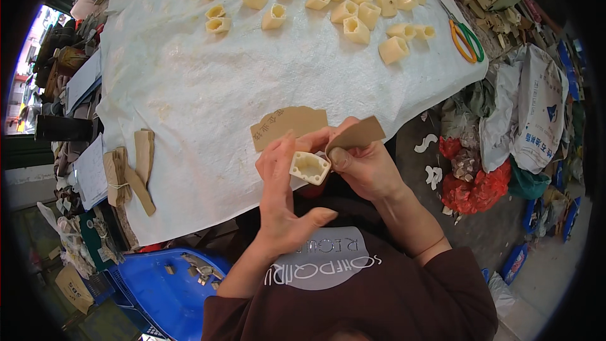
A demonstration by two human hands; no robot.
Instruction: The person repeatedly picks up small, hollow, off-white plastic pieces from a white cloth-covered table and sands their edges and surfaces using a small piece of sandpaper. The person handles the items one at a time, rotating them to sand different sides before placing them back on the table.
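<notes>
Near the table's front edge, my left hand (278,183) has its fingers curled around the far side of a small hollow cream block (309,168), while its thumb stands away from it. The block's open face, with small round holes at its corners, is turned up. My right hand (363,173) pinches a stiff brown sheet of paper (360,134) between thumb and fingers, right beside the block. Some of the right fingers are hidden behind the sheet and block. A second brown sheet (289,125), with a scalloped edge and print, lies just beyond my left fingers.
Many similar cream blocks (356,29) are spread over the far part of the white-covered table (189,88). Orange-and-green-handled scissors (466,41) lie at the right edge. Brown strips (129,170) sit at the left edge. A blue basin (170,287) stands below left; bags (476,186) lie right.
</notes>
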